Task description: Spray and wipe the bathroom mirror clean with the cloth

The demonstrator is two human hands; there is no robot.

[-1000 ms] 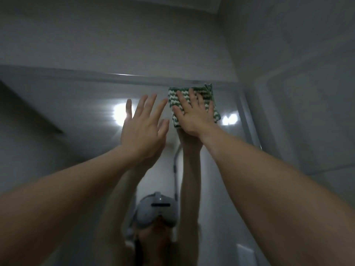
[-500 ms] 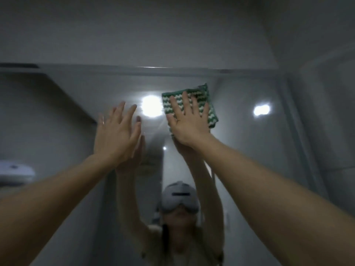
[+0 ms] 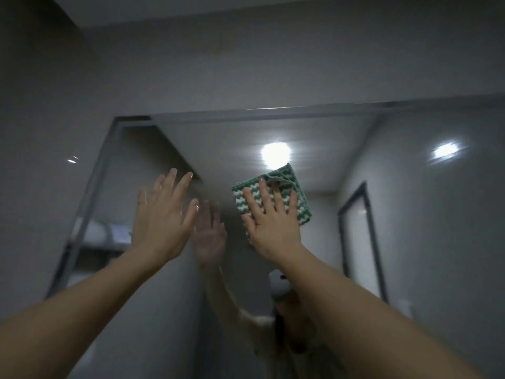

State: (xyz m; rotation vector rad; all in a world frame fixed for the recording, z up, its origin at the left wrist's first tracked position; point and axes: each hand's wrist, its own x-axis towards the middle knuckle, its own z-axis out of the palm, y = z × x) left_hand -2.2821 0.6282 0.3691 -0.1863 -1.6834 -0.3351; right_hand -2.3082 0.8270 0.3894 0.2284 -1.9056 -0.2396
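The bathroom mirror (image 3: 404, 214) fills the middle and right of the head view, with a metal frame along its top and left side. A folded green and white zigzag cloth (image 3: 292, 192) lies flat against the glass below a reflected ceiling light. My right hand (image 3: 270, 222) presses the cloth to the mirror with straight, spread fingers. My left hand (image 3: 164, 214) is raised beside it to the left, fingers straight and spread, holding nothing; whether it touches the glass I cannot tell. No spray bottle is in view.
Grey wall (image 3: 246, 64) runs above the mirror and a glossy wall panel (image 3: 41, 160) stands to its left. The mirror frame's left edge (image 3: 90, 192) slants downward. Reflections show a person with a headset, a doorway and a white appliance.
My right hand has slid the cloth down and leftward across the glass, away from the top frame. My left hand moved along with it. The view has swung left, showing the mirror's left edge.
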